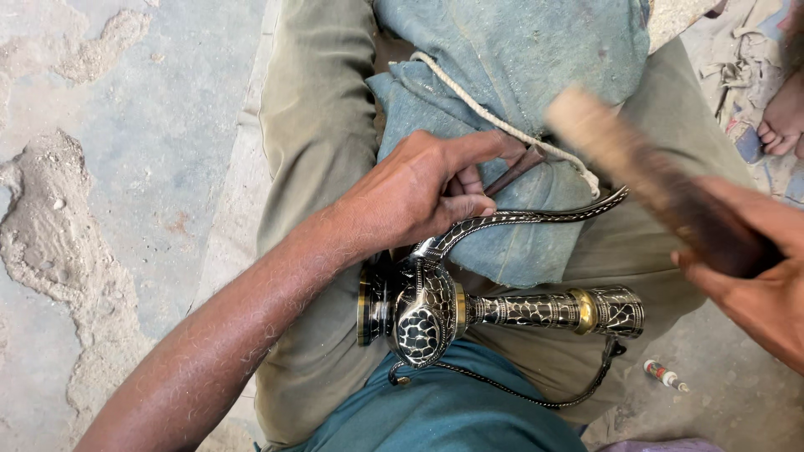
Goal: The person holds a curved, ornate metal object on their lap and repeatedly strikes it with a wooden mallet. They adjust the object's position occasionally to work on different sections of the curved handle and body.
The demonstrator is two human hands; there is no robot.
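The shiny metal jug [435, 310] lies on my lap; my left hand [419, 188] grips its spout [519, 219], my right hand [754, 268] grips a wooden stick [645, 172].

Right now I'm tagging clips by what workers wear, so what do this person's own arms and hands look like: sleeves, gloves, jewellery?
Both are bare. The left hand has no glove, and no ring or watch shows; its forearm is hairy and uncovered up to the frame edge, no sleeve in view. The right hand is also ungloved, only partly in frame, so its wrist and any sleeve cannot be seen.
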